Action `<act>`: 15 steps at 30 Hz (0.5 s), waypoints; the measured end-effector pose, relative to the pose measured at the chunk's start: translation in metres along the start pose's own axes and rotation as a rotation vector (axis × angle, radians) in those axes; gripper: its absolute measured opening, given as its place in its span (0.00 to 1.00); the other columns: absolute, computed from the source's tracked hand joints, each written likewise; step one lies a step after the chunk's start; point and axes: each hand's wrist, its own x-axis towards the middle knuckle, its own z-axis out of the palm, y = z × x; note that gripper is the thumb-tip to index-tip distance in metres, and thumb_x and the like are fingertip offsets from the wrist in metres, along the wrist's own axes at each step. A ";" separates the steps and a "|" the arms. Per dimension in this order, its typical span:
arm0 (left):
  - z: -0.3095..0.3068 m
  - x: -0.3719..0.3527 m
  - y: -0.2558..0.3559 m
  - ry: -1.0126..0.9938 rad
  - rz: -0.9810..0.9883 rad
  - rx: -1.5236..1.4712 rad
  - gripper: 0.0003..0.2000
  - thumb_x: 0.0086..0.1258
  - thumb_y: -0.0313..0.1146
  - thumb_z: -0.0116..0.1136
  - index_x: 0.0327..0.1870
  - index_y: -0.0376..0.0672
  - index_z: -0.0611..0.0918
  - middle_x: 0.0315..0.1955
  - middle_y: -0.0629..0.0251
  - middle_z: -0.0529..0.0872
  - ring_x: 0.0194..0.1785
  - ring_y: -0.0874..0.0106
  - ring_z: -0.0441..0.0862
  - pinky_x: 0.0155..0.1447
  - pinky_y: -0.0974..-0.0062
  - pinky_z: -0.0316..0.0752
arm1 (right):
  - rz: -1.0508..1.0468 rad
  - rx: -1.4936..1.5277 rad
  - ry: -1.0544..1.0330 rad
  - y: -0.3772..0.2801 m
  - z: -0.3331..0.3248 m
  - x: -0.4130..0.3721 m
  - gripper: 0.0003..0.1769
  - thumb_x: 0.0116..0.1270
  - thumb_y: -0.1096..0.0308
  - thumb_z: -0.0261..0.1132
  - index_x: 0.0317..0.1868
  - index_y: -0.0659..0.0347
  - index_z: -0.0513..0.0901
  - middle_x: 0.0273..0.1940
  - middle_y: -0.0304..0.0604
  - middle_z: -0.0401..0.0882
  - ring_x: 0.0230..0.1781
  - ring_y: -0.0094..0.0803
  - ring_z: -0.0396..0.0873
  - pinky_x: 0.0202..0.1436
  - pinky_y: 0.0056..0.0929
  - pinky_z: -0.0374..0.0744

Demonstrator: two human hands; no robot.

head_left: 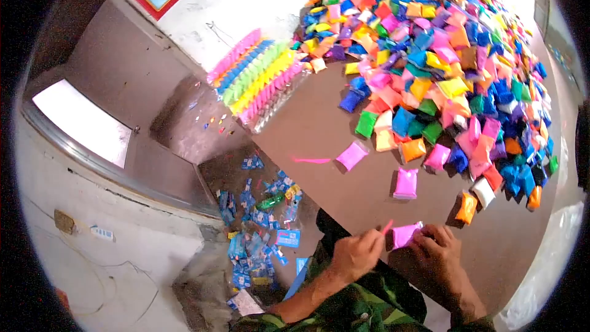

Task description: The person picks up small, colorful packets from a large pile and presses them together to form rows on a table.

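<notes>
While I'm sitting at the brown table (pixel 319 129) with this little pink packet (pixel 405 234) right at the near edge in front of me, I'm gripping it with my right hand (pixel 435 251) – fingers curled shut over its right side, thumb tucked under where I can't see it – and my left hand (pixel 355 254) is closed into a tight pinch on what looks like a thin pink strip (pixel 387 227) sticking up off the packet's left corner. I'm guessing that's the bit that matters, so I'm holding both pinches close to each other and right at the seam – if the hands are drifting apart the soft packet is just going to stretch or buckle rather than part cleanly. I'm also trying not to squeeze the belly of it, since it's looking squishy and full. I'm working low over the table so nothing's dropping onto the floor, which is already littered with blue wrappers (pixel 258 233) on my left. The big heap of coloured packets (pixel 455 55) is sitting well away across the table, with a couple of loose pink ones (pixel 405 182) and an orange packet (pixel 466 207) lying between it and my hands, plus another pink sliver (pixel 311 160) lying flat further left. Honestly the main risk I'm seeing is the strip snapping short, so I'm thinking slow, even tension, not a yank.
</notes>
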 end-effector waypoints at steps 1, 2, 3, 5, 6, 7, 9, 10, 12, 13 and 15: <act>0.002 -0.001 0.008 0.031 0.111 -0.026 0.06 0.76 0.32 0.66 0.41 0.44 0.79 0.26 0.57 0.86 0.29 0.55 0.89 0.29 0.56 0.80 | 0.004 0.006 0.011 -0.002 0.000 0.001 0.11 0.59 0.71 0.80 0.42 0.57 0.91 0.47 0.42 0.89 0.45 0.44 0.86 0.44 0.41 0.84; 0.003 -0.002 0.016 0.043 0.134 -0.052 0.05 0.75 0.33 0.67 0.42 0.45 0.81 0.26 0.56 0.87 0.28 0.54 0.89 0.29 0.55 0.81 | 0.004 0.009 -0.004 0.000 0.002 0.000 0.11 0.59 0.71 0.80 0.42 0.58 0.90 0.49 0.42 0.89 0.45 0.45 0.86 0.46 0.42 0.85; 0.007 -0.004 0.022 0.054 0.159 -0.079 0.05 0.75 0.34 0.67 0.44 0.47 0.83 0.27 0.55 0.88 0.27 0.53 0.89 0.29 0.54 0.82 | -0.002 0.003 -0.014 0.000 0.003 -0.001 0.11 0.59 0.71 0.80 0.42 0.58 0.90 0.49 0.42 0.89 0.45 0.45 0.86 0.46 0.42 0.85; 0.024 -0.006 0.005 0.053 0.121 -0.100 0.05 0.76 0.34 0.67 0.44 0.45 0.83 0.30 0.56 0.89 0.29 0.53 0.89 0.30 0.55 0.83 | -0.012 -0.010 -0.035 0.000 0.003 0.001 0.11 0.60 0.72 0.80 0.42 0.58 0.90 0.49 0.42 0.89 0.46 0.44 0.86 0.46 0.42 0.85; 0.021 -0.004 0.003 0.060 0.101 -0.092 0.05 0.76 0.34 0.66 0.45 0.45 0.83 0.30 0.57 0.88 0.29 0.53 0.89 0.31 0.55 0.83 | 0.005 0.001 -0.042 -0.008 -0.002 0.005 0.11 0.60 0.72 0.78 0.44 0.58 0.90 0.50 0.42 0.89 0.46 0.44 0.85 0.46 0.43 0.83; 0.017 -0.002 0.000 0.064 0.085 -0.083 0.05 0.76 0.33 0.66 0.45 0.44 0.83 0.31 0.57 0.88 0.29 0.53 0.89 0.31 0.56 0.83 | 0.002 -0.014 -0.053 -0.015 -0.007 0.010 0.11 0.61 0.72 0.78 0.44 0.58 0.90 0.50 0.42 0.89 0.46 0.44 0.85 0.46 0.43 0.83; 0.015 0.000 -0.010 -0.007 0.086 0.003 0.05 0.76 0.33 0.65 0.45 0.44 0.83 0.32 0.58 0.87 0.30 0.54 0.89 0.32 0.56 0.84 | -0.003 -0.041 -0.077 -0.026 -0.013 0.016 0.12 0.61 0.72 0.77 0.46 0.58 0.90 0.50 0.43 0.88 0.45 0.44 0.84 0.46 0.42 0.82; 0.014 0.001 -0.013 -0.041 0.085 0.047 0.05 0.76 0.32 0.65 0.45 0.43 0.83 0.33 0.59 0.86 0.31 0.55 0.89 0.33 0.57 0.84 | -0.016 -0.049 -0.084 -0.024 -0.011 0.016 0.12 0.61 0.72 0.76 0.46 0.59 0.90 0.50 0.43 0.88 0.45 0.45 0.84 0.46 0.42 0.82; 0.016 0.001 -0.007 0.024 0.149 -0.003 0.05 0.75 0.32 0.64 0.45 0.42 0.83 0.34 0.59 0.85 0.32 0.57 0.90 0.32 0.59 0.84 | -0.033 -0.064 -0.100 -0.014 -0.003 0.011 0.13 0.61 0.72 0.75 0.47 0.59 0.90 0.50 0.45 0.88 0.45 0.45 0.84 0.47 0.42 0.81; 0.020 -0.003 -0.004 0.050 0.177 -0.031 0.05 0.75 0.32 0.64 0.44 0.42 0.83 0.34 0.59 0.84 0.33 0.58 0.90 0.32 0.59 0.85 | -0.024 -0.064 -0.076 -0.016 -0.002 0.010 0.13 0.61 0.72 0.75 0.47 0.59 0.90 0.50 0.45 0.88 0.45 0.45 0.84 0.47 0.42 0.82; 0.032 -0.010 -0.010 -0.010 0.271 0.069 0.05 0.74 0.33 0.64 0.43 0.41 0.84 0.36 0.60 0.83 0.33 0.61 0.89 0.30 0.61 0.83 | -0.001 -0.065 -0.027 -0.021 -0.001 0.008 0.13 0.61 0.73 0.75 0.47 0.59 0.90 0.50 0.46 0.87 0.46 0.46 0.84 0.47 0.42 0.82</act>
